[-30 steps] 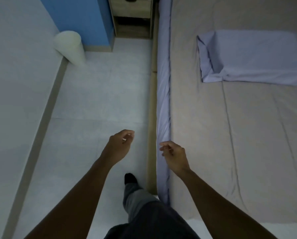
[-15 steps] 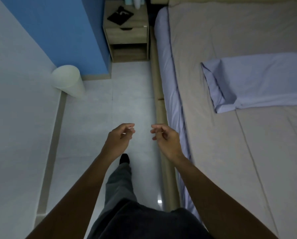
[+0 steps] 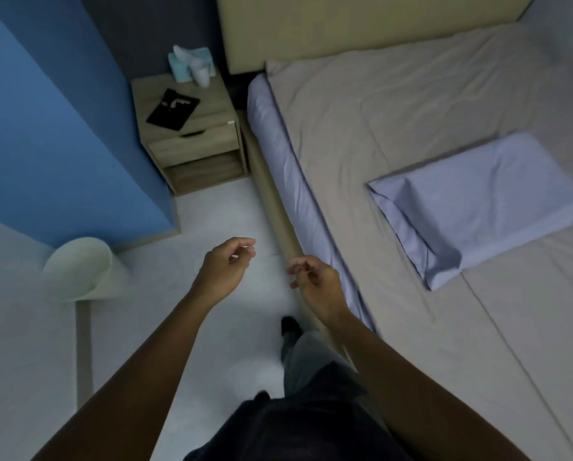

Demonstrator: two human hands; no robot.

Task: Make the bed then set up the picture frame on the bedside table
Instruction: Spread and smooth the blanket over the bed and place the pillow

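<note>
The bed (image 3: 394,134) fills the right side, covered by a smooth beige sheet over a lilac fitted sheet, with a lilac pillow (image 3: 477,204) lying on it. A black picture frame (image 3: 173,109) lies flat, back up, on the wooden bedside table (image 3: 208,141) at the top centre. My left hand (image 3: 225,267) and my right hand (image 3: 315,284) hover over the floor beside the bed's edge, well short of the table. Both have loosely curled fingers and hold nothing.
A tissue box (image 3: 182,66) and a white object (image 3: 201,74) stand at the back of the table. A white bin (image 3: 82,267) sits at the foot of the blue wall (image 3: 45,128). Pale floor tiles (image 3: 218,214) run between the wall and the bed.
I have walked along the bed toward its head. The bedside table and frame have come fully into view and nearer. Both hands stay empty and close together.
</note>
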